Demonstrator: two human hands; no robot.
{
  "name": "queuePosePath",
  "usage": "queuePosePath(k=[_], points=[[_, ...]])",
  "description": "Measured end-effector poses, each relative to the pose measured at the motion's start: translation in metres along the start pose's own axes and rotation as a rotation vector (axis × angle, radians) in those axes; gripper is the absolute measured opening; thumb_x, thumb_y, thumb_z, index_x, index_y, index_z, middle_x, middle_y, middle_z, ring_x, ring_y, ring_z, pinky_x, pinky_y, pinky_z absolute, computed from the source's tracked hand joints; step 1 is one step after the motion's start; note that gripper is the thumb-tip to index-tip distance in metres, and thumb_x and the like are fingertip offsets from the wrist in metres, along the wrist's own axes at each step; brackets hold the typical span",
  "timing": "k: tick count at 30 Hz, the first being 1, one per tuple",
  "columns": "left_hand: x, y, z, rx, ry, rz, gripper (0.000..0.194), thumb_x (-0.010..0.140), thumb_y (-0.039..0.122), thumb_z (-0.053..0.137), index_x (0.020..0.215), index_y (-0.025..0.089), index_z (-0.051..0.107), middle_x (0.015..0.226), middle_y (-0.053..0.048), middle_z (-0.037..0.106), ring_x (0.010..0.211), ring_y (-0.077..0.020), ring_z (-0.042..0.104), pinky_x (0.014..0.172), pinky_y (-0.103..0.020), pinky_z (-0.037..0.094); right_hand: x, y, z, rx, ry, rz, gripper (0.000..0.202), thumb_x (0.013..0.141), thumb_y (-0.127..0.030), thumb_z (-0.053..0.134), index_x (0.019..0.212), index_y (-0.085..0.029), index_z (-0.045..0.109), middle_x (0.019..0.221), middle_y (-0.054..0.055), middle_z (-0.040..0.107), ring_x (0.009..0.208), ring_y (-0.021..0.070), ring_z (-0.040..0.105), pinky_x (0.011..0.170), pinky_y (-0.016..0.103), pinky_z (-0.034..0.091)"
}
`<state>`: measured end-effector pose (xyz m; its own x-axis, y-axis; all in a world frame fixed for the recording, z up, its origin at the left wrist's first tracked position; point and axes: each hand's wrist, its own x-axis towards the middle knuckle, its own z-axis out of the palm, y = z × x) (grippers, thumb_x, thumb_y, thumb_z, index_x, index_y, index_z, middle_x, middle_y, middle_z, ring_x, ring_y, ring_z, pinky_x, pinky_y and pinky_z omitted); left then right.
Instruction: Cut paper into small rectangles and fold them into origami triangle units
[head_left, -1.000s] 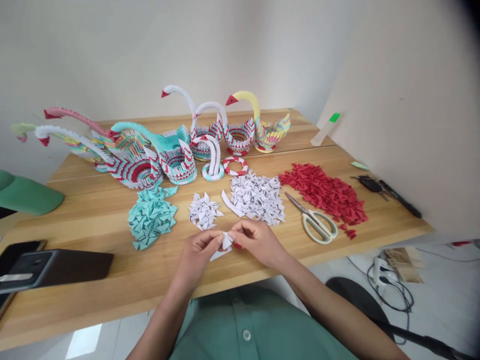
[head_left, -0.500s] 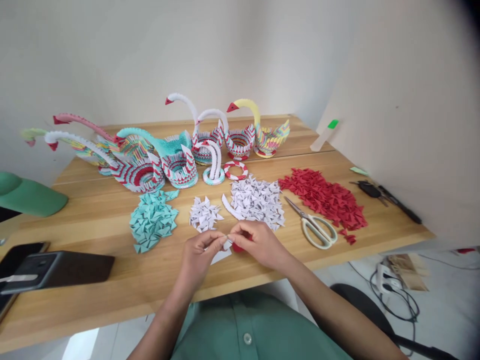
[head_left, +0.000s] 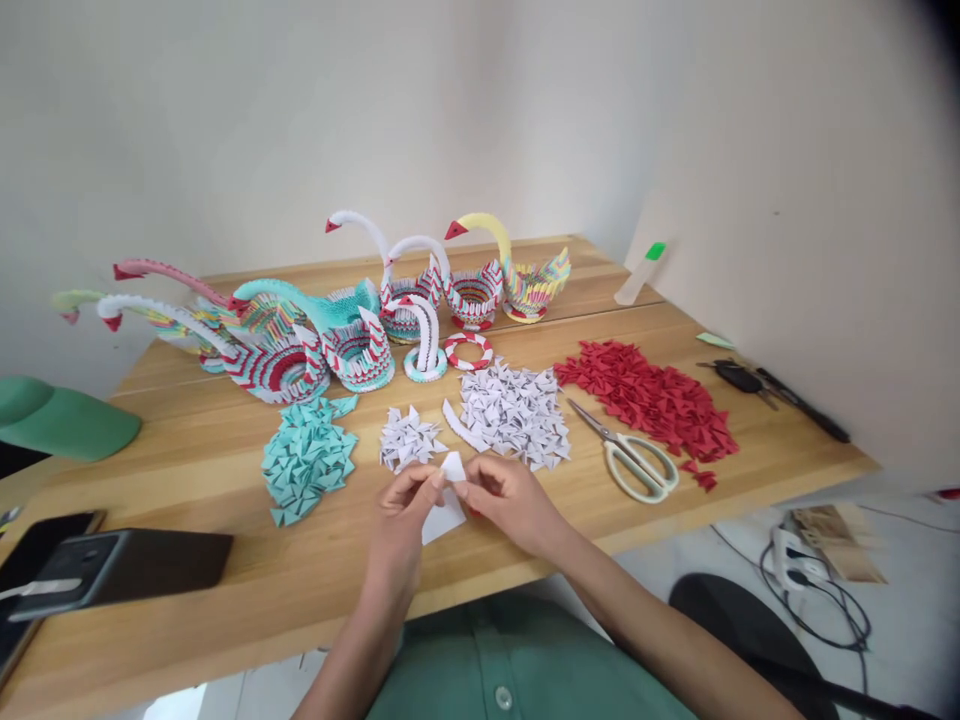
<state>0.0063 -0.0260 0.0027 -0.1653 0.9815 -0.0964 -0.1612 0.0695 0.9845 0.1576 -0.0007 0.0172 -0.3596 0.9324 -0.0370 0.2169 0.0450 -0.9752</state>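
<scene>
Left hand (head_left: 405, 500) and right hand (head_left: 516, 500) pinching one narrow white paper piece (head_left: 454, 465), teal folded-paper triangles (head_left: 309, 458) heaped at their nine o'clock, cream-handled metal scissors (head_left: 616, 438) at three

A green bottle (head_left: 75, 422) sits at the counter's (head_left: 187, 470) left end, beyond a dark block-shaped device (head_left: 165, 565). Near the right wall (head_left: 810, 260) are a green-capped tube (head_left: 636, 282), a car key (head_left: 736, 376) and a slim black pen-like tool (head_left: 806, 405). On the floor (head_left: 907, 620), black cables (head_left: 834, 631) trail from a white power strip (head_left: 793, 556).
</scene>
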Motion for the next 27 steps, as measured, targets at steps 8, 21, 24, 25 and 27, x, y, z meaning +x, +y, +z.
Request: queuePosePath(k=[8, 21, 24, 25, 27], points=[[-0.003, -0.005, -0.009, 0.018, 0.000, 0.000, 0.022, 0.075, 0.032, 0.070, 0.063, 0.017, 0.060, 0.062, 0.003, 0.052, 0.059, -0.0108, 0.043, 0.056, -0.021, 0.037, -0.001, 0.000, -0.006, 0.086, -0.017, 0.002, 0.031, 0.092, -0.041, 0.052, 0.071, -0.018, 0.058, 0.064, -0.001, 0.056, 0.059, 0.0118, 0.050, 0.057, 0.024, 0.039], [0.003, -0.005, -0.007, 0.050, -0.102, 0.038, 0.019, 0.078, 0.026, 0.070, 0.062, 0.017, 0.063, 0.063, 0.003, 0.051, 0.061, -0.0110, 0.043, 0.060, -0.021, 0.036, 0.006, 0.002, -0.010, 0.112, 0.114, -0.012, 0.032, 0.095, -0.039, 0.048, 0.075, -0.018, 0.062, 0.065, -0.001, 0.059, 0.062, 0.0127, 0.054, 0.061, 0.024, 0.042], [0.004, -0.008, -0.009, 0.067, -0.134, 0.062, 0.016, 0.079, 0.026, 0.069, 0.065, 0.018, 0.066, 0.065, 0.003, 0.052, 0.063, -0.0119, 0.045, 0.062, -0.022, 0.036, 0.008, 0.000, -0.010, 0.069, 0.029, -0.056, 0.022, 0.090, -0.038, 0.057, 0.084, -0.018, 0.064, 0.070, -0.001, 0.059, 0.064, 0.0119, 0.052, 0.060, 0.023, 0.040], [0.004, -0.009, -0.009, 0.079, -0.147, 0.075, 0.016, 0.080, 0.026, 0.068, 0.067, 0.018, 0.067, 0.065, 0.002, 0.053, 0.064, -0.0124, 0.046, 0.063, -0.023, 0.037, 0.009, 0.000, -0.008, 0.044, 0.003, -0.066, 0.020, 0.087, -0.037, 0.062, 0.083, -0.018, 0.064, 0.069, -0.002, 0.058, 0.062, 0.0113, 0.050, 0.058, 0.023, 0.039], [0.004, -0.011, -0.009, 0.113, -0.165, 0.101, 0.015, 0.081, 0.026, 0.067, 0.068, 0.018, 0.068, 0.065, 0.001, 0.054, 0.065, -0.0132, 0.047, 0.064, -0.024, 0.037, 0.011, 0.000, -0.002, -0.001, 0.005, -0.077, 0.021, 0.084, -0.035, 0.066, 0.075, -0.017, 0.061, 0.065, -0.003, 0.055, 0.059, 0.0103, 0.046, 0.054, 0.022, 0.035]])
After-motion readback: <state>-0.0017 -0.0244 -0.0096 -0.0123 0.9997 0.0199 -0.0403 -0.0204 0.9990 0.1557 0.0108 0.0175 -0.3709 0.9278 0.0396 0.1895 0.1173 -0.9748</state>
